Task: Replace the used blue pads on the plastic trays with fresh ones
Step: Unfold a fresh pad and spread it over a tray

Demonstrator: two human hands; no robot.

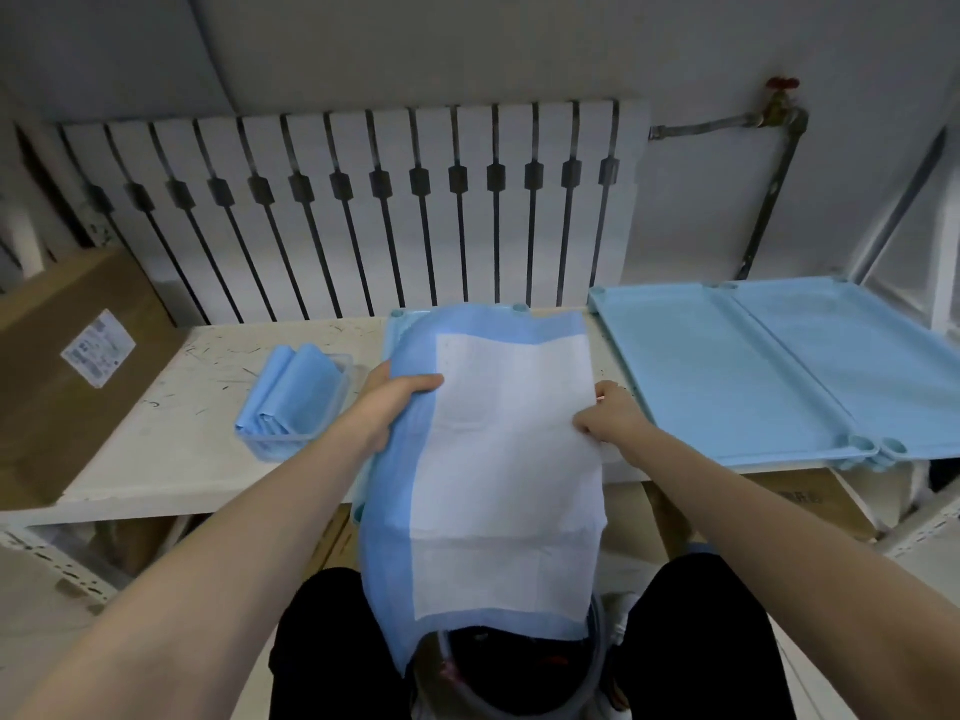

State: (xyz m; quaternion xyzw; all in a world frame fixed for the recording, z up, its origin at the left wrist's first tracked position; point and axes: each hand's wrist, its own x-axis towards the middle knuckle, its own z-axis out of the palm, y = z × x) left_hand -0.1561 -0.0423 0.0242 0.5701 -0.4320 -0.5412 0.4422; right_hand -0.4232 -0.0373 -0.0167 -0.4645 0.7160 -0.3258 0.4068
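Pad point(493, 459) was draped over tray point(400, 319) at table point(182, 449) centre | 9 o'clock edge was gripped by left hand point(395, 402) | 3 o'clock edge was pinched by right hand point(608, 413)

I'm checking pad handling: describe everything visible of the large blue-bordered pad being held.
The rectangular blue-bordered, white-centred pad looks thin, soft and creased. It lies spread over a pale blue plastic tray on the white tabletop, its near end hanging over the edge. The left hand grips its left border; the right hand pinches its right side.
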